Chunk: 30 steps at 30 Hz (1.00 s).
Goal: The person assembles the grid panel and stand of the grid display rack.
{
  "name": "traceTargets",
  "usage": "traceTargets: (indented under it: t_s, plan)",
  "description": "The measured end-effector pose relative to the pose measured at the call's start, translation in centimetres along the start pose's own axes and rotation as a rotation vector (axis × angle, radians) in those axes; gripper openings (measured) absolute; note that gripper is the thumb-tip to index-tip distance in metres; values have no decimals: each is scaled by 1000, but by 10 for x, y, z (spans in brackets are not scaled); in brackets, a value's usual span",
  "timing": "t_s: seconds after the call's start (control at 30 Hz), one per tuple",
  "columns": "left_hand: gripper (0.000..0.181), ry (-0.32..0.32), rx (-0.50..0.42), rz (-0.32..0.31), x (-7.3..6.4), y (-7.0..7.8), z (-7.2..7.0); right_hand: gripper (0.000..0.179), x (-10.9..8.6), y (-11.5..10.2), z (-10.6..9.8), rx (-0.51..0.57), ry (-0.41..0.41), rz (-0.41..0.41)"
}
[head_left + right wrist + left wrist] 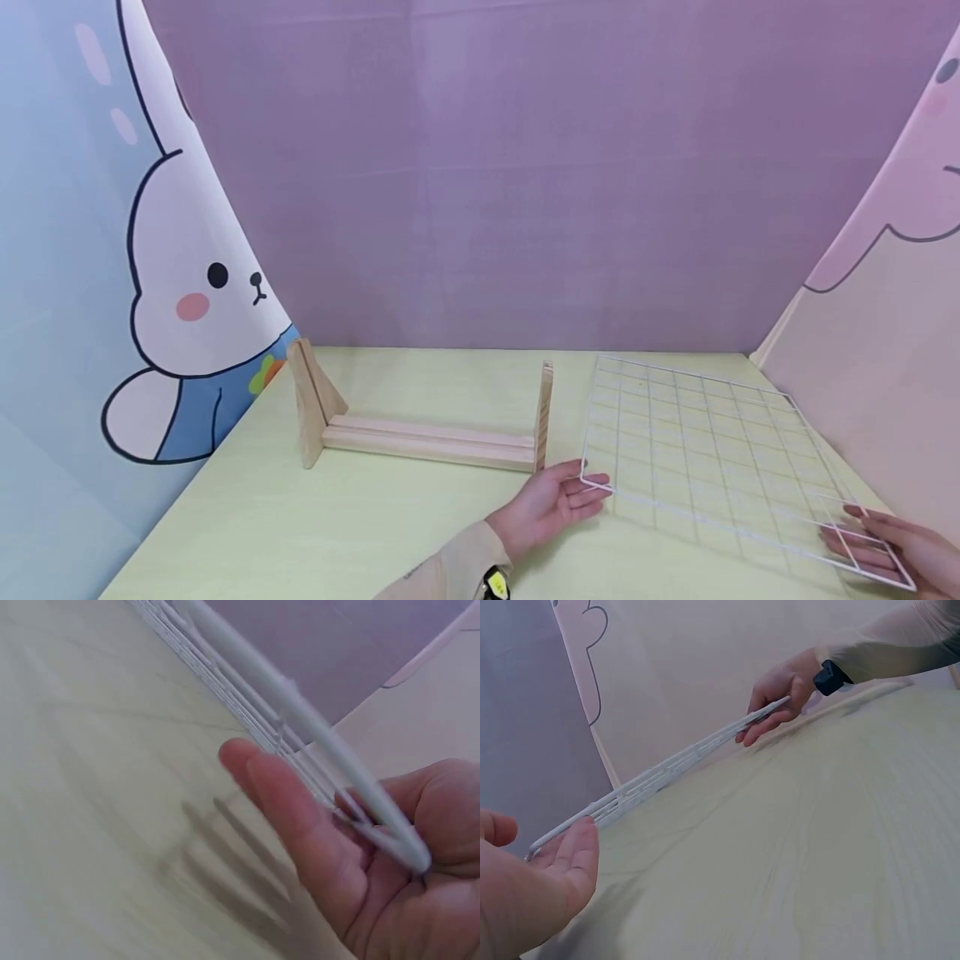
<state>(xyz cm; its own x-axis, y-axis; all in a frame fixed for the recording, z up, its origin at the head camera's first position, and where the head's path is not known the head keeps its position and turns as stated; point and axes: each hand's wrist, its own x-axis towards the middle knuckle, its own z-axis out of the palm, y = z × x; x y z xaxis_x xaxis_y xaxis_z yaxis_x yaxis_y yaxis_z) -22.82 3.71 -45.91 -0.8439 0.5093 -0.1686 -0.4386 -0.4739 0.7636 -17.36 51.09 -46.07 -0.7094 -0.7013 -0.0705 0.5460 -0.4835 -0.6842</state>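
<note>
a white wire grid (687, 454) is held over the right part of a pale yellow-green table (330, 533), its near edge raised and thin shadows of its wires falling on the surface below. the left hand (546, 507) supports its near left corner from beneath, the fingers stretched out under the wires and the thumb standing apart from them, so this hand carries the corner without closing round it. the right hand (918, 550) has the near right corner between thumb and fingers; in the right wrist view that rounded corner lies against the palm, with the fingers reaching along underneath and their shadow spread on the table. just beside the left hand stands a wooden stand (427, 440), made of a long grooved bar with an upright end piece at either end; it is left of the grid and apart from it. a pale sleeve (442, 567) covers the left forearm, with a small black and yellow device (494, 583) near the cuff, and a dark device (830, 677) sits at the right wrist. behind the table hangs a purple cloth (480, 167), flanked by a cartoon rabbit (187, 250) on the left and a pink cartoon figure (922, 196) on the right.
</note>
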Motion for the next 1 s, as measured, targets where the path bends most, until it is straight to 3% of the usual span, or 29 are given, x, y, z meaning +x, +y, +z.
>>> traceTargets:
  t_s: [0.1,0.23,0.5,0.7,1.0]
  plan:
    - [41,19,10,26,1,-1,2,46,5,4,-3,153,-175,-23]
    - [36,42,24,34,4,0,5,55,9,9,-4,237,-303,-92]
    - [29,49,53,41,5,3,9,55,11,13,-1,252,-331,-143]
    - [34,46,49,44,3,2,9,52,13,13,0,229,-370,-170]
    - [47,-21,-50,86,2,2,10,47,15,13,3,154,-392,-283]
